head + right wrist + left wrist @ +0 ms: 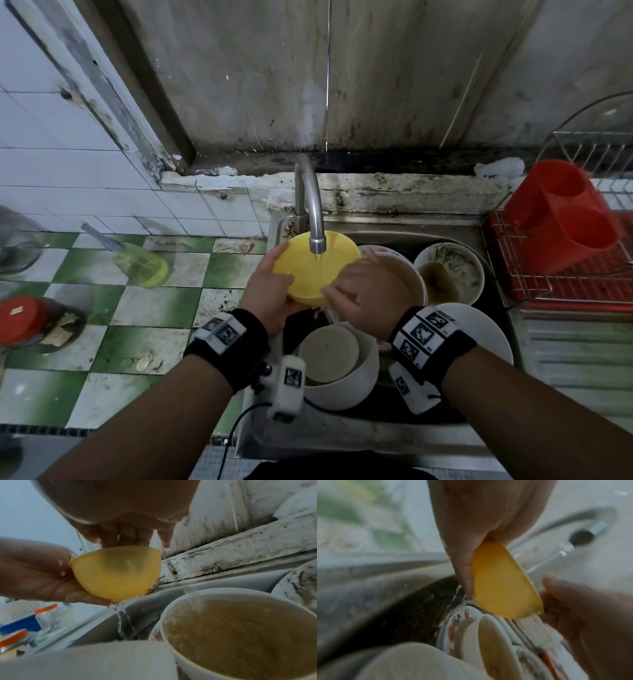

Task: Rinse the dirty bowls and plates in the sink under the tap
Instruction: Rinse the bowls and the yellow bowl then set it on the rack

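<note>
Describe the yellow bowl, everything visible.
The yellow bowl is small, round and plain, looks like smooth plastic, no markings seen. It is held tilted above the sink, opening toward the tap, whose stream runs into it and spills off its lower edge. The left hand grips its left side; the right hand has fingers in its opening at the right rim. It touches no other dish; white bowls sit below.
</note>
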